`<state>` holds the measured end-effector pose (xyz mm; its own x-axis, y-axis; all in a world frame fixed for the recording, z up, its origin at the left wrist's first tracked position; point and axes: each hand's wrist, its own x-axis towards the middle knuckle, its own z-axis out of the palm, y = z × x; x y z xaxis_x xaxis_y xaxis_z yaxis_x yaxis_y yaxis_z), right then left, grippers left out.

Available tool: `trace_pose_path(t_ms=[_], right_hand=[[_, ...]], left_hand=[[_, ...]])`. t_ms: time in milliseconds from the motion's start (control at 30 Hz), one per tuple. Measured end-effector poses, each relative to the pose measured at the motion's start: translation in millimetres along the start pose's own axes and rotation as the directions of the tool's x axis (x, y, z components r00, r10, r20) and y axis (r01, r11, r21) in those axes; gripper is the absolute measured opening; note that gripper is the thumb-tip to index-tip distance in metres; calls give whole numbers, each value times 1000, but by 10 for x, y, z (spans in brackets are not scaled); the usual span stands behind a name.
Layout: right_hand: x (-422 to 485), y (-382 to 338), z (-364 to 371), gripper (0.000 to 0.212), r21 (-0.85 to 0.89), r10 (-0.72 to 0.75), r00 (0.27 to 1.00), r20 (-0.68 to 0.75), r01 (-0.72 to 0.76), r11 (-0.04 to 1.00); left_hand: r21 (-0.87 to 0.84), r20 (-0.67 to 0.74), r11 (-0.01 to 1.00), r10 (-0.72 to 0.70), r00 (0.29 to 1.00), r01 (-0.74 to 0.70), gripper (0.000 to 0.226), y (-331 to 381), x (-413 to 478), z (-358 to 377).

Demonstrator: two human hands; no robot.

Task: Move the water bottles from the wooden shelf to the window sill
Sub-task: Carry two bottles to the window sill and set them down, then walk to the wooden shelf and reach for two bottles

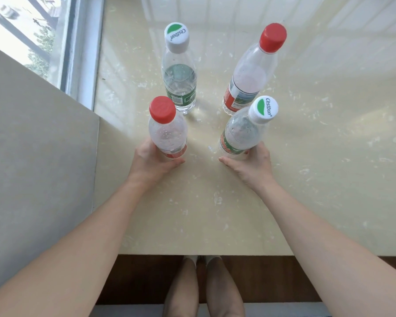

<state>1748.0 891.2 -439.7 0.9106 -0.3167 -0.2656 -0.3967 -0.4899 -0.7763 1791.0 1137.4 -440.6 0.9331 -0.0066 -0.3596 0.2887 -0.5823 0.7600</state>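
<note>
head view: looks steeply down over two bare forearms onto the sill
window sill (306, 156): cream, glossy, flecked with pale marks; bears four bottles set in a loose square
far-left bottle (179, 74): stands upright on the sill; white cap with a green patch, green label, partly filled with clear water; untouched
far-right bottle (249, 76): stands on the sill well apart from the far-left bottle; red cap, red and white label; untouched
near-left bottle (167, 136): red cap, red label band low on the body; sits in front of the far-left bottle; base hidden behind the hand, so contact with the sill cannot be told
near-right bottle (242, 133): white and green cap, green and red label; overlaps the foot of the far-right bottle in the picture; base likewise hidden
left hand (153, 162): curls round the lower body of the near-left bottle, thumb across the front
right hand (253, 164): wraps the lower body of the near-right bottle from the right, thumb stretched across the front
window (32, 30): runs along the left side of the sill, greenery outside
wall panel (32, 156): plain grey, borders the sill on the near left
floor (135, 277): dark wood below the near edge of the sill
legs (204, 291): show between the forearms at the bottom edge
</note>
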Motion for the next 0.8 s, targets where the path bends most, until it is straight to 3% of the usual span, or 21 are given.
trace_pose_path(t_ms=[167,300,400,500,667,800], right_hand=[[-63,72,-151,76,-160,4,999,52,4,987],[-279,-27,-565,88,-516,101,984,148,-10,856],[-510,-294,-928,78,-664,82,978,190,67,744],[-725,-631,-1237,65,-716,-49,981,187,170,677],[-916,-1373,-1775,50,-743,-265,958,109,256,619],[-960,-1980,-2156,47,-737,-418,908,28,301,605]], left_hand=[[92,38,996,-1,999,-3,75,-5,-84,-86],[293,53,956,-36,998,19,91,65,-383,-378],[409,37,912,-52,998,32,90,320,-689,-663],[465,3,885,-26,1000,21,83,723,-970,-965],[504,-115,857,188,975,-106,76,1608,-1258,-1434],[579,-123,757,449,885,-303,68,2321,-1407,-1626]])
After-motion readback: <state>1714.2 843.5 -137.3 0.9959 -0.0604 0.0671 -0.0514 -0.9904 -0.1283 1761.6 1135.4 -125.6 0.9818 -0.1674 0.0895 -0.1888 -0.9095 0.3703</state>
